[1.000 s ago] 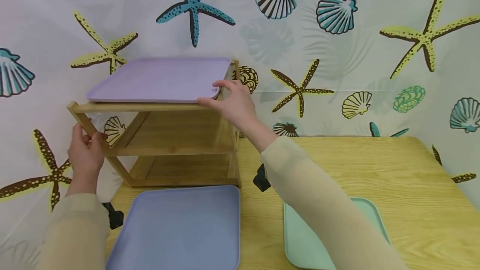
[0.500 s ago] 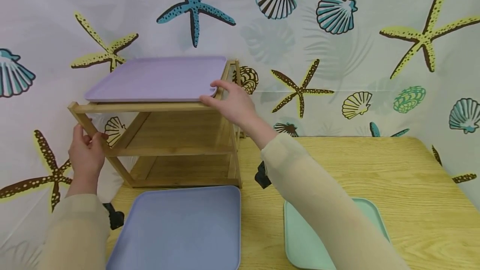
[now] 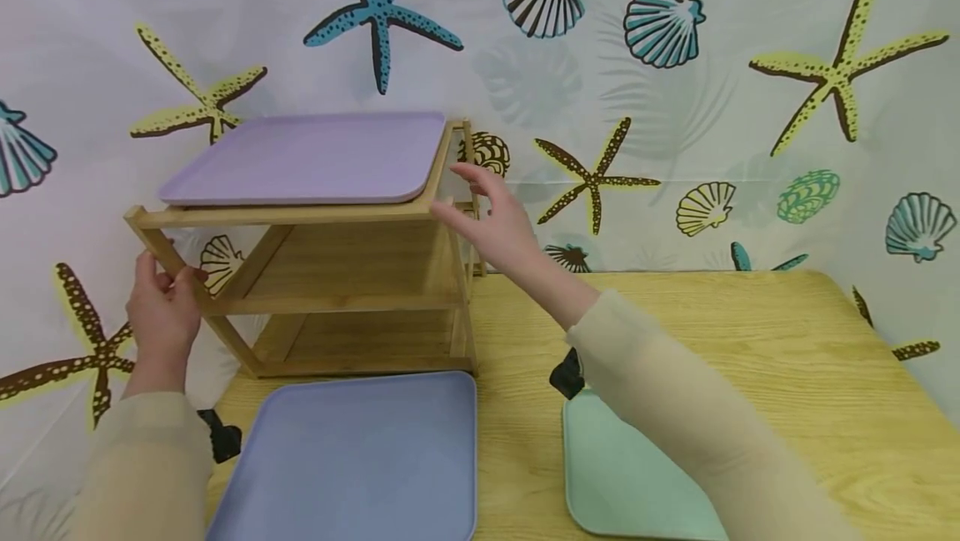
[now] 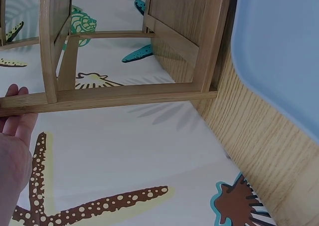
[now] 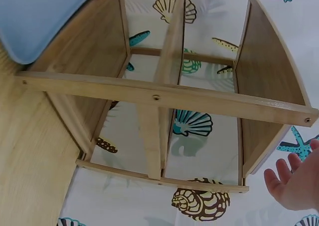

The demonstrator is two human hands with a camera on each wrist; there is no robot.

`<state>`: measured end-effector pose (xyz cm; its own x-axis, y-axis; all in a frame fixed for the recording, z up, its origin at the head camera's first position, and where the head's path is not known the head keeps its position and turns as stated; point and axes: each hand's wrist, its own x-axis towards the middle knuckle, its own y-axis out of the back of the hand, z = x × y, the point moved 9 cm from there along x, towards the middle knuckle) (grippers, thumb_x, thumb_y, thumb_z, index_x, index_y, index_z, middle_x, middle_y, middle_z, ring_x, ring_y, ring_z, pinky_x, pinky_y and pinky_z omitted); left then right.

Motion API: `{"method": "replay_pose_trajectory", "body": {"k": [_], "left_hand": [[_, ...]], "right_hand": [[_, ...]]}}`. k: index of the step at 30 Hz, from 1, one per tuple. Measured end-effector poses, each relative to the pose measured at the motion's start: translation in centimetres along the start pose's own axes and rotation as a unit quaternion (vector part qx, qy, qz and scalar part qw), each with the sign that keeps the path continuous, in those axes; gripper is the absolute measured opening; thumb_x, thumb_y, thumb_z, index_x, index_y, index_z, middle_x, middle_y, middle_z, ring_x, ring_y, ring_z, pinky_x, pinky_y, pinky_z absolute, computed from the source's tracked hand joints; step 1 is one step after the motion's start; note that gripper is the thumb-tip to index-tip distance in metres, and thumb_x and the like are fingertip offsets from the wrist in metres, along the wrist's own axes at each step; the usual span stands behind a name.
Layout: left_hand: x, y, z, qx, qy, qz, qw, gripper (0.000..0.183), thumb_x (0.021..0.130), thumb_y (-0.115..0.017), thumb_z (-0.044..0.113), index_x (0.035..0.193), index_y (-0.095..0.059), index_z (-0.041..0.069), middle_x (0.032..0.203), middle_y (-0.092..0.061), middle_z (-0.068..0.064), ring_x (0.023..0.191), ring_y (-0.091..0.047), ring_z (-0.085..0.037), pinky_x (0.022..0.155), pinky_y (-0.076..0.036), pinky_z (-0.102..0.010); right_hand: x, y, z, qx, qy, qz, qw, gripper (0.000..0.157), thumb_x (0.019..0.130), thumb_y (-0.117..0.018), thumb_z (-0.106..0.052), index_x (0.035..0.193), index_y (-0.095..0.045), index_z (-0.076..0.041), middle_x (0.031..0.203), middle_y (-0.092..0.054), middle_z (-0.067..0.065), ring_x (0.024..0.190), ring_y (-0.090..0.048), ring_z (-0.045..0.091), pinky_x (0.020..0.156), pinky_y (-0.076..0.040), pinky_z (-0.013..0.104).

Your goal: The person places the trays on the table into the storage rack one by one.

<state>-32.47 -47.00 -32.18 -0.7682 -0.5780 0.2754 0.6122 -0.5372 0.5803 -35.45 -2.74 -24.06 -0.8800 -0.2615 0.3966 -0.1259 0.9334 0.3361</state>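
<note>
A wooden rack with several levels stands at the back left, and a purple tray lies flat on its top shelf. On the rack's left front post, my left hand keeps a grip; the left wrist view shows its fingers around that wooden bar. My right hand hovers just right of the purple tray's front corner, thumb and fingers spread and holding nothing. In the right wrist view that same hand is beside the rack's upper end, apart from it.
In front of the rack a blue tray rests on the wooden table. A green tray lies further right, partly under my right sleeve. A shell-and-starfish patterned cloth hangs behind and at the sides.
The purple tray has slid slightly left on the top shelf. My right hand has let go of its front right corner and moved right. The left hand keeps its hold.
</note>
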Motion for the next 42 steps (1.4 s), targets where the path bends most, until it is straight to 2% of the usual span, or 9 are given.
{"method": "replay_pose_trajectory", "body": {"k": [9,14,17,23,26,31,34,39,42], "left_hand": [[-0.1,-0.2,-0.6,-0.005,0.010,-0.001,0.9999,0.046,0.103,-0.038,0.027,0.149,-0.032,0.030,0.114,-0.062,-0.009,0.113,-0.060,-0.028,0.092,-0.046,-0.041],[-0.2,0.1,-0.4,0.002,-0.002,0.009,1.0000,0.045,0.102,-0.041,0.025,0.147,-0.035,0.028,0.099,-0.063,0.003,0.099,-0.063,-0.013,0.081,-0.046,-0.027],[-0.2,0.2,-0.3,0.004,-0.003,0.011,0.9999,0.045,0.102,-0.041,0.025,0.146,-0.036,0.027,0.097,-0.063,0.007,0.095,-0.062,-0.011,0.074,-0.042,-0.022],[-0.1,0.4,-0.4,0.004,0.012,0.003,0.9999,0.046,0.102,-0.038,0.028,0.148,-0.033,0.029,0.108,-0.064,-0.001,0.109,-0.060,-0.024,0.083,-0.044,-0.029],[-0.1,0.6,-0.6,0.008,0.014,0.007,0.9998,0.047,0.102,-0.039,0.028,0.148,-0.033,0.031,0.105,-0.064,0.002,0.105,-0.061,-0.018,0.083,-0.044,-0.027],[-0.2,0.6,-0.8,-0.006,0.024,0.002,0.9997,0.046,0.102,-0.040,0.028,0.147,-0.033,0.035,0.100,-0.061,0.009,0.103,-0.061,-0.010,0.087,-0.045,-0.028],[-0.3,0.2,-0.5,-0.011,0.024,-0.003,0.9997,0.046,0.103,-0.040,0.028,0.147,-0.033,0.033,0.101,-0.061,0.008,0.107,-0.061,-0.014,0.089,-0.045,-0.031],[-0.2,0.2,0.2,0.007,-0.002,0.009,0.9999,0.045,0.102,-0.040,0.026,0.147,-0.035,0.028,0.102,-0.064,0.004,0.096,-0.062,-0.007,0.075,-0.042,-0.021],[-0.2,0.2,0.2,0.013,-0.008,0.012,0.9998,0.045,0.102,-0.040,0.026,0.147,-0.035,0.028,0.101,-0.064,0.005,0.093,-0.062,-0.004,0.070,-0.039,-0.017]], "right_hand": [[-6.3,2.7,3.4,0.058,0.008,-0.020,0.998,0.050,0.094,-0.065,-0.021,0.140,-0.048,-0.013,0.138,-0.049,0.002,0.123,-0.047,0.023,0.096,-0.038,0.045],[-10.6,4.8,7.1,0.041,-0.011,-0.048,0.998,0.050,0.093,-0.065,-0.013,0.140,-0.047,-0.008,0.135,-0.050,0.011,0.120,-0.051,0.029,0.093,-0.043,0.047],[-13.1,6.8,9.5,0.029,-0.027,-0.060,0.997,0.051,0.094,-0.064,-0.011,0.141,-0.045,-0.007,0.134,-0.051,0.014,0.118,-0.053,0.031,0.091,-0.045,0.043],[-17.7,11.6,13.1,-0.015,-0.053,-0.067,0.996,0.053,0.096,-0.061,-0.010,0.144,-0.039,-0.006,0.132,-0.050,0.018,0.116,-0.052,0.038,0.087,-0.048,0.031],[-19.9,14.0,14.5,-0.049,-0.067,-0.063,0.995,0.056,0.096,-0.060,-0.011,0.146,-0.036,-0.006,0.133,-0.048,0.019,0.115,-0.051,0.040,0.086,-0.048,0.031],[-24.2,18.1,17.3,-0.119,-0.117,-0.053,0.985,0.063,0.097,-0.061,-0.016,0.150,-0.029,-0.007,0.138,-0.043,0.022,0.117,-0.049,0.041,0.082,-0.047,0.033],[-26.9,20.3,18.9,-0.154,-0.143,-0.041,0.977,0.067,0.096,-0.062,-0.017,0.151,-0.026,-0.005,0.140,-0.039,0.026,0.118,-0.046,0.044,0.081,-0.048,0.040],[-30.2,22.6,21.3,-0.176,-0.191,-0.046,0.965,0.071,0.096,-0.062,-0.017,0.151,-0.021,0.003,0.142,-0.031,0.034,0.119,-0.039,0.051,0.079,-0.045,0.060],[-31.4,23.0,22.5,-0.179,-0.212,-0.060,0.959,0.073,0.095,-0.063,-0.018,0.150,-0.020,0.005,0.140,-0.030,0.036,0.117,-0.041,0.053,0.078,-0.048,0.056]]}}
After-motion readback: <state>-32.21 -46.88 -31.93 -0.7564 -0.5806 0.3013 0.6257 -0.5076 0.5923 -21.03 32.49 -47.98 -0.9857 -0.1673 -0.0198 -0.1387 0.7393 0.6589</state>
